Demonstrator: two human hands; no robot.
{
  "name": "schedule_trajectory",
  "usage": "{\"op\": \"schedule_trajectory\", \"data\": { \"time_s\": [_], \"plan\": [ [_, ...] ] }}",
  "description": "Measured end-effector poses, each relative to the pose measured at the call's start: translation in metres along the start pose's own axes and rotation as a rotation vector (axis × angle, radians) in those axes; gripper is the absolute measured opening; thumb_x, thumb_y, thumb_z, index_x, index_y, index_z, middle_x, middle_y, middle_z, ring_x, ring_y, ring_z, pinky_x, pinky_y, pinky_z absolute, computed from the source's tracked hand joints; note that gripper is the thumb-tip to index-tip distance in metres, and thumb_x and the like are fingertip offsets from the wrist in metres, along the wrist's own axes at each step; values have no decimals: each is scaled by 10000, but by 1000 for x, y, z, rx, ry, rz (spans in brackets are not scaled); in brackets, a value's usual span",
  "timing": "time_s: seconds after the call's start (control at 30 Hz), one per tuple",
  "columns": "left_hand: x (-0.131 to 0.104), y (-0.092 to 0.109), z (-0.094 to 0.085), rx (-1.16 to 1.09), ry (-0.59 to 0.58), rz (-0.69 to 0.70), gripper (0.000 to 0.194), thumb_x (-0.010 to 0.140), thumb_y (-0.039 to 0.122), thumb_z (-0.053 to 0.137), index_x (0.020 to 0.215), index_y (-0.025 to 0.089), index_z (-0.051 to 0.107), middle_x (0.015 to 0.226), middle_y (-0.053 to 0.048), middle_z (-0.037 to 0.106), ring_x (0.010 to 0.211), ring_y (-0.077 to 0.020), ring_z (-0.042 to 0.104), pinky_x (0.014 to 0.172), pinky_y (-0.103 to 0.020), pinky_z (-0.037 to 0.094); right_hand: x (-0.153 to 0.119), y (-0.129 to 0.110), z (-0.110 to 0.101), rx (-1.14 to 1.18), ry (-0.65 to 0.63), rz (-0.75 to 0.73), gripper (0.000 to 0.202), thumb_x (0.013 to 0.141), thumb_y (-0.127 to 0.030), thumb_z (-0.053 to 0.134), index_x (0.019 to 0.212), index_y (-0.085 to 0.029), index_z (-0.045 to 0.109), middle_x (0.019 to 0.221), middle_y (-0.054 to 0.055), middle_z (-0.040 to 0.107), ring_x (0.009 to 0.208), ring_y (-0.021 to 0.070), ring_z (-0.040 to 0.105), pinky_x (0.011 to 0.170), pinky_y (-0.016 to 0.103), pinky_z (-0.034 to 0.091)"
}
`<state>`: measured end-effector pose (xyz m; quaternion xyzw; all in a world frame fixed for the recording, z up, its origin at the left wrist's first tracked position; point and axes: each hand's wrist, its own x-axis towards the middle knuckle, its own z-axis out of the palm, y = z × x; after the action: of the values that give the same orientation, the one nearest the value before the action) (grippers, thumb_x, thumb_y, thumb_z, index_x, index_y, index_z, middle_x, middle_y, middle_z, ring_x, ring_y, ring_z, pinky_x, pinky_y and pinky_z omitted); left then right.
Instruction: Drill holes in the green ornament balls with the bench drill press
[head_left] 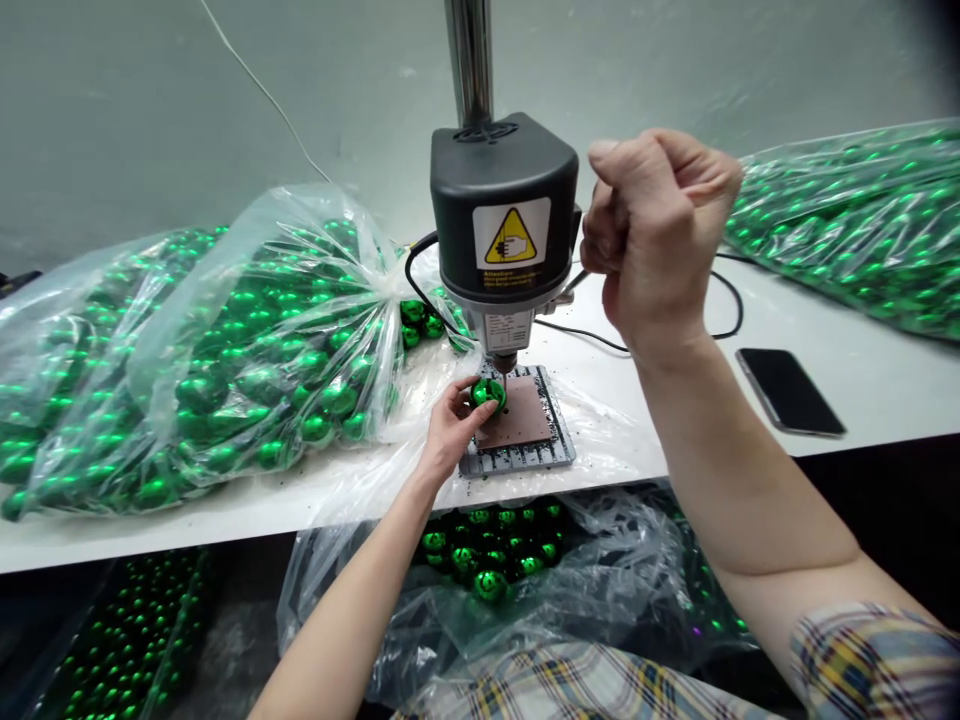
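Beside the drill bit (505,381), my left hand (452,425) pinches a green ball (488,397) between thumb and fingers above the pink board (519,412), bare white table (637,395) lying open to their right.

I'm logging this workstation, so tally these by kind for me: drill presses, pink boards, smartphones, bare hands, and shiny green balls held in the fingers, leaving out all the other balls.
Drill press: 1
Pink board: 1
Smartphone: 1
Bare hands, left hand and right hand: 2
Held shiny green ball: 1
Total: 6
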<state>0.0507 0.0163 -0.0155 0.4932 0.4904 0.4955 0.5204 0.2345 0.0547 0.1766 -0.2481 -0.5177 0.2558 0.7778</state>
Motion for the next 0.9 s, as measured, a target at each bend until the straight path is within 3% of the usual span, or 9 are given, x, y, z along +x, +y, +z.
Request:
{"op": "schedule_trajectory", "data": {
  "time_s": [0.2,0.37,0.6,0.73,0.9],
  "plan": [
    [2,-7,9,220,-19,65,600,674,344,867,1212,182,657,811,-2,647,663,-130,542,636,-272,451,0,1,0,-50,-22,-20,494,835,-250,680,506,-236,312,421,-58,324,343,86,241,330,297,180],
    [-2,-12,14,298,3,164,574,619,306,910,1153,236,712,826,-13,611,818,-202,584,758,-326,491,1,2,0,-125,-29,-30,560,877,-396,688,527,-240,280,426,-57,315,347,96,250,314,298,202],
    [-2,-17,14,404,11,208,587,659,327,890,1207,236,701,905,-41,601,897,-225,573,845,-368,474,-8,7,-6,-20,-28,-151,479,840,-191,660,504,-248,324,414,-56,317,333,101,264,344,324,170],
    [-1,-17,14,412,20,208,597,650,335,896,1203,231,696,939,-48,594,907,-226,577,843,-368,478,-16,10,-10,-28,-5,-247,474,825,-176,669,490,-250,342,397,-60,322,337,97,262,361,336,176],
    [0,-21,13,438,-3,224,599,690,362,873,1239,233,673,994,-64,614,937,-235,591,860,-376,479,-35,15,-17,-78,36,-289,528,810,-237,678,491,-231,257,408,-57,245,362,95,223,386,338,159]
  ]
}}
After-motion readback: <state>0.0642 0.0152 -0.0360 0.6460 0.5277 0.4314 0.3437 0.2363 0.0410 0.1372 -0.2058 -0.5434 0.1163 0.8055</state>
